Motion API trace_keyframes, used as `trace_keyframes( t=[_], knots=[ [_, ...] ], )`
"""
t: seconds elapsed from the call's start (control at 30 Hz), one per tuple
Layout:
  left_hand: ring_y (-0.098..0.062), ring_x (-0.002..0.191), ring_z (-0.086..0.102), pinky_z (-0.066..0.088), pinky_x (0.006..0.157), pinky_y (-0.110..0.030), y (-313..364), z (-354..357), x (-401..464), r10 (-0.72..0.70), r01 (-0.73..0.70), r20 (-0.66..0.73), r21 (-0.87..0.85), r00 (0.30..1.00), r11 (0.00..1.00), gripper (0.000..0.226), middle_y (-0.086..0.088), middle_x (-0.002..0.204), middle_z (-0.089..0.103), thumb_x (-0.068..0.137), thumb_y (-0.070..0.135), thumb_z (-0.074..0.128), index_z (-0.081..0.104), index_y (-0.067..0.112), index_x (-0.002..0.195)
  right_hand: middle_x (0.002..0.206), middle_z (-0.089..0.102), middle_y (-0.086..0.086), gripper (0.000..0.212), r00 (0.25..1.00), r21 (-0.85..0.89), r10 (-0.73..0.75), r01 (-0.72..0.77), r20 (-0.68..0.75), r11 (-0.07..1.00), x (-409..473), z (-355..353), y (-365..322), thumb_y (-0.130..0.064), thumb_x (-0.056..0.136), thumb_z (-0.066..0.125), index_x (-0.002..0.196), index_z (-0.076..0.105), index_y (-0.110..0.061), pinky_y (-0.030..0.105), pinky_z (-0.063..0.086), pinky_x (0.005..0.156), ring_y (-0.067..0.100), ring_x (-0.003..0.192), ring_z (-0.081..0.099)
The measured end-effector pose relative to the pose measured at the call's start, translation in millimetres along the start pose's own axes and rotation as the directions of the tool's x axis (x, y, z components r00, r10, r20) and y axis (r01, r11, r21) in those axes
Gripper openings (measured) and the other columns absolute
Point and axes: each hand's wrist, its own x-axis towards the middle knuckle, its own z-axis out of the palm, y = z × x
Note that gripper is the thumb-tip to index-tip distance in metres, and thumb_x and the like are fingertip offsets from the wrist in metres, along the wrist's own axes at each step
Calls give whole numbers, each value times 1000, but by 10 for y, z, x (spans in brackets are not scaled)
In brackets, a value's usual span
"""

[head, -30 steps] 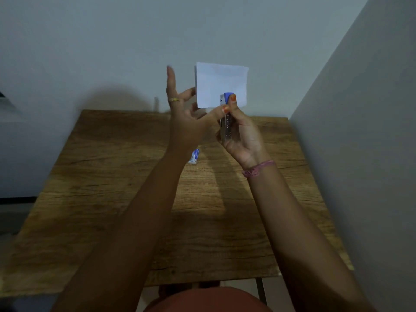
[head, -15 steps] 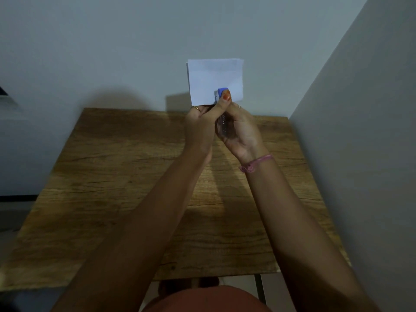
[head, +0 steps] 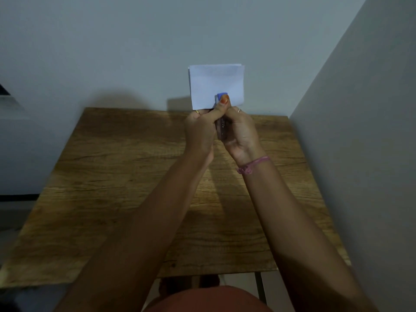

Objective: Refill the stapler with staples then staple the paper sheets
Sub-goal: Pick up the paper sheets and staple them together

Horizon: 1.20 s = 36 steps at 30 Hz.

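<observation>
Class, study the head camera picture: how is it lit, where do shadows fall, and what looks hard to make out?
Head view: dim overall; the paper sheets are brightest, casting a shadow on the wall; arm shadows darken the table; the stapler between both hands is murky.

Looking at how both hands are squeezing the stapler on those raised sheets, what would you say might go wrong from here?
1. The paper sheets are held in the air, above the table, and their top edges look slightly offset, so the staple may fix them misaligned.
2. The left hand has its thumb pressed near the blue tip of the stapler, beside the right hand; a slip could pinch it.
3. The stapler bites close to the lower edge, so the staple might tear out.
</observation>
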Motion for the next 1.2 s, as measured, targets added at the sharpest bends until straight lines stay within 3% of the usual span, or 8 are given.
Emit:
trace_keyframes(
  t=[0.13, 0.2, 0.33, 0.4, 0.6, 0.7, 1.03, 1.2],
  knots=[
    [-25, 99, 67, 53, 91, -35, -11, -25, 10, 14, -12, 58, -36, 998, 999, 28, -15, 103, 70, 83, 6, 70, 66, -7, 107, 94, 64, 15, 13, 1000, 14, 9, -10, 25, 1000, -39, 6, -54, -15, 90, 62, 96, 60, -3, 36, 49, 87, 27, 94, 61],
    [-26, 105, 65, 51, 96, -36, -3, -48, 33, 14, -10, 121, -40, 993, 999, 34, -17, 107, 68, 85, 5, 69, 62, -10, 114, 104, 50, 20, 16, 999, -11, 23, -23, 36, 1000, -39, 1, -77, -15, 91, 59, 103, 53, -5, 33, 41, 75, 32, 99, 47],
    [-23, 96, 69, 54, 88, -34, 19, -92, 59, 10, -2, 192, -44, 981, 999, 19, -11, 93, 72, 90, 14, 64, 68, -2, 101, 86, 60, 17, 19, 996, -28, 26, -24, 82, 999, -33, -16, -159, -22, 85, 64, 92, 58, -5, 29, 38, 70, 30, 83, 53],
    [-21, 82, 69, 56, 79, -33, 19, -96, 67, -8, 17, 165, -55, 986, 998, 20, -8, 77, 70, 93, 20, 59, 66, 2, 89, 85, 64, 14, 23, 994, -34, 34, -31, 106, 999, -33, -30, -184, -28, 84, 64, 89, 60, -6, 32, 41, 79, 25, 83, 58],
    [-23, 84, 64, 51, 90, -39, -36, -28, 2, -21, 25, 50, -97, 999, 995, 19, -9, 77, 62, 96, 17, 55, 61, -1, 93, 88, 65, 14, 26, 993, 60, 64, -70, 104, 996, -13, -53, -147, -25, 91, 62, 105, 57, -4, 31, 49, 84, 23, 84, 64],
    [-13, 71, 63, 50, 92, -40, -48, -31, -14, -20, 23, 28, -103, 999, 994, 20, -2, 67, 61, 96, 14, 54, 60, 6, 79, 88, 65, 13, 22, 984, 111, 87, -105, 156, 988, -35, -69, -169, -25, 92, 60, 99, 62, -3, 25, 56, 74, 19, 81, 66],
    [-11, 68, 61, 50, 94, -46, 3, -26, -27, -17, 20, 41, -75, 999, 997, 13, -7, 78, 58, 96, 19, 54, 55, 5, 95, 93, 63, 6, 25, 965, 93, 125, -149, 230, 984, -87, -160, -271, -32, 95, 55, 97, 64, -10, 20, 52, 58, 14, 85, 61],
    [-18, 77, 60, 51, 92, -45, 18, -9, -41, -11, 12, 18, -74, 1000, 997, 12, -11, 83, 60, 97, 17, 53, 57, 7, 92, 92, 59, 4, 36, 968, 74, 132, -151, 215, 986, -46, -179, -254, -38, 94, 56, 113, 56, -8, 18, 48, 56, 13, 81, 58]
  ],
)
